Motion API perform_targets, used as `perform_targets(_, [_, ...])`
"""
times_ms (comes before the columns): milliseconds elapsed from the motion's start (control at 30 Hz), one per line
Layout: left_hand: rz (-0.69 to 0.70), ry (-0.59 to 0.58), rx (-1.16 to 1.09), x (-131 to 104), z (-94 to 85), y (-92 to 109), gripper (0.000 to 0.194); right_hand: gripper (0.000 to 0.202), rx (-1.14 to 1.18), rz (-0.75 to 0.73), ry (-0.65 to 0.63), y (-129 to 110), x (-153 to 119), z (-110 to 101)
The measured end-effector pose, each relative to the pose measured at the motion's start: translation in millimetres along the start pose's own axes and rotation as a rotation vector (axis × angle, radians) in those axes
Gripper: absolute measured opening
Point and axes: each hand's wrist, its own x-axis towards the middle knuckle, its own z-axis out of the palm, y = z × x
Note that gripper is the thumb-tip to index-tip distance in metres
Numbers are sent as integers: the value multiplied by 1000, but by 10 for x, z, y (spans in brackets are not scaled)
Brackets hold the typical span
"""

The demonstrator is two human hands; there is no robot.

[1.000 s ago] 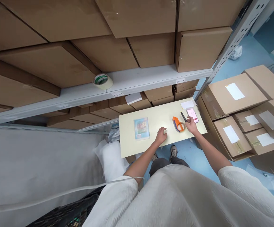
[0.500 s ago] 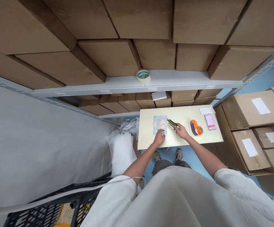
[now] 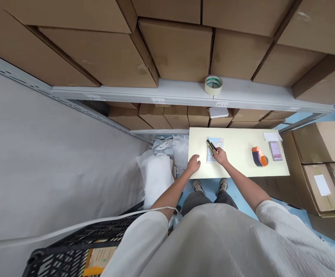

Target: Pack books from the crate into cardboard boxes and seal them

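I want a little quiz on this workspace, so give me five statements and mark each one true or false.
1. The right hand holds a black-and-yellow utility knife. True.
2. The left hand is holding up a flat blue printed packet. False: the packet lies on the pale yellow tabletop.
3. A cream tape roll sits on the grey metal shelf. True.
4. An orange-and-purple tape dispenser stands to the left of the packet. False: it is to the right.
5. White paper lies near the tabletop's far right corner. True.
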Motion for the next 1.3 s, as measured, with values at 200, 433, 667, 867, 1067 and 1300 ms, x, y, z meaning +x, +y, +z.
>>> perform_targets(200, [22,-54,-24,-20,-9,-146,47,33,-136,17,-2,-215,234,175])
perform_targets(433, [26,-52,-41,-52,3,-201,45,34,-226,-8,22,-146,156,140])
perform_targets(667, [45,-32,-32,-66,-27,-172,54,33,-202,-25,-33,122,-246,138])
perform_targets(867, [46,-19,-53,-80,-34,-155,51,30,-183,-24,-86,348,-654,143])
perform_targets(1067, [25,-39,-42,-64,-84,-123,45,15,-131,43,-136,443,-922,120])
perform_targets(1300, [40,-83,91,21,-141,-3,48,30,206,-3,-24,274,-891,-313])
